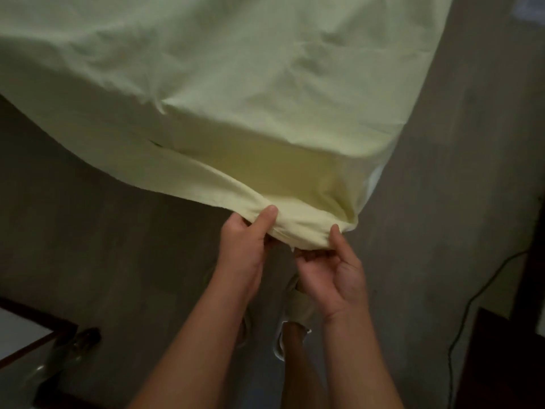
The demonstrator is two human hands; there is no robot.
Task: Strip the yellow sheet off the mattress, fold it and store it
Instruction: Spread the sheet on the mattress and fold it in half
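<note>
Item 1, yellow sheet [236, 69]: spread over the mattress [374, 177], wrinkled across the top, with its side panel hanging down the near face. The near corner of the sheet is gathered into a bunch at the mattress corner closest to you. A white sliver of mattress shows just beside that bunch

Item 2, your left hand [244, 246]: at the near mattress corner, thumb laid on top of the bunched hem, fingers curled under it, so you hold the sheet firmly

Item 3, your right hand [333, 270]: just beside the left, palm turned up, thumb pressing the outer end of the bunch, fingertips tucked beneath the fabric; it too grips the sheet

Item 4, grey floor [103, 231]: on both sides of the mattress

Item 5, your foot in a light shoe [298, 305]: on the floor below the mattress corner

Item 6, black cable [472, 299]: trailing over the floor, well apart from the mattress

Item 7, dark-framed table [26, 329]: well apart from the mattress, at the frame's edge; blurred
</note>
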